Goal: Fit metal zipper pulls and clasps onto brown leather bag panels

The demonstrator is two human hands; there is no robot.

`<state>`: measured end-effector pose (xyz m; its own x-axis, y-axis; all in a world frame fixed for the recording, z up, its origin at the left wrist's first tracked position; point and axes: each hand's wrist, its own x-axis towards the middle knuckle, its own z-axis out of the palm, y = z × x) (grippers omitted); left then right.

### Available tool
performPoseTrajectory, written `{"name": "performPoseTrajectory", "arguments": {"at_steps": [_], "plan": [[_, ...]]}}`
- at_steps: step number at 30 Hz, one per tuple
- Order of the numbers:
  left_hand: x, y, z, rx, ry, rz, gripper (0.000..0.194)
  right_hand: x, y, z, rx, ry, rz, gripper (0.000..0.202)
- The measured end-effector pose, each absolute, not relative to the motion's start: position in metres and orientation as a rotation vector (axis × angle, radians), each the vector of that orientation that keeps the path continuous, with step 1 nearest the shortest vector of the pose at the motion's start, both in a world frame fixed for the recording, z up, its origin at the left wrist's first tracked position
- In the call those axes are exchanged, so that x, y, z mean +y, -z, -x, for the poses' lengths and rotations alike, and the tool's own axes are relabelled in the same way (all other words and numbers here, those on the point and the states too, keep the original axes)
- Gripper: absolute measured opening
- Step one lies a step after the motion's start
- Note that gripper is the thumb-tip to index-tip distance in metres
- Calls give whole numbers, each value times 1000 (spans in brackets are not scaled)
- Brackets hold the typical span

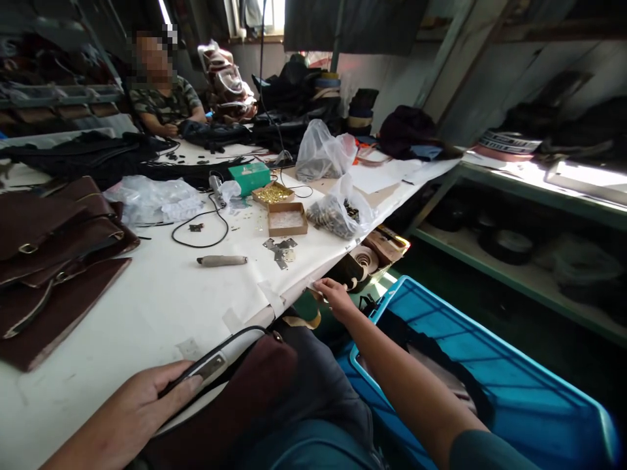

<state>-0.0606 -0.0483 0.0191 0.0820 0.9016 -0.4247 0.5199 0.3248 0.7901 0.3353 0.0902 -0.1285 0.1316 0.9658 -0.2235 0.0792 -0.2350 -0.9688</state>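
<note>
My left hand is closed on the rim of a maroon bag that lies across my lap against the table edge. My thumb rests by a metal plate set in the bag's pale inner side, under a dark edge binding. At the table's front edge, my right hand has its fingertips pinched together. A small whitish bit shows at those fingertips, too small to name. Flat metal plates lie on the table beyond, and a tool with a wrapped handle lies to their left.
Small open boxes, a green box, a black cord and bags of hardware occupy the white table. Maroon bags lie left. A blue crate stands at my right. Another person sits across.
</note>
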Motion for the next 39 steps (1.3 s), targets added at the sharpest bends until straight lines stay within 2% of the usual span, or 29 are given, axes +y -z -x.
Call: {"name": "performPoseTrajectory", "arguments": {"at_steps": [3, 8, 13, 19, 25, 29, 35, 39], "plan": [[-21, -19, 57, 1502, -296, -1425, 46, 90, 126, -334, -1043, -1373, 1452, 55], [-1, -4, 61, 1489, -223, -1465, 51, 93, 119, -344, -1071, -1472, 1446, 52], [8, 3, 62, 1526, -305, -1370, 56, 101, 117, -348, -1183, -1385, 1528, 45], [13, 3, 65, 1562, -326, -1477, 69, 99, 104, -344, -1355, -1279, 1613, 48], [16, -4, 65, 1415, -339, -1506, 47, 92, 92, -343, -1428, -1191, 1680, 51], [21, -4, 70, 1387, -356, -1529, 44, 88, 77, -337, -1441, -1104, 1728, 47], [24, 4, 74, 1318, -426, -1399, 55, 59, 12, -267, -1654, -1023, 1487, 38], [23, 4, 73, 1261, -505, -1339, 51, 50, -7, -196, -1993, -1126, 1274, 24]]}}
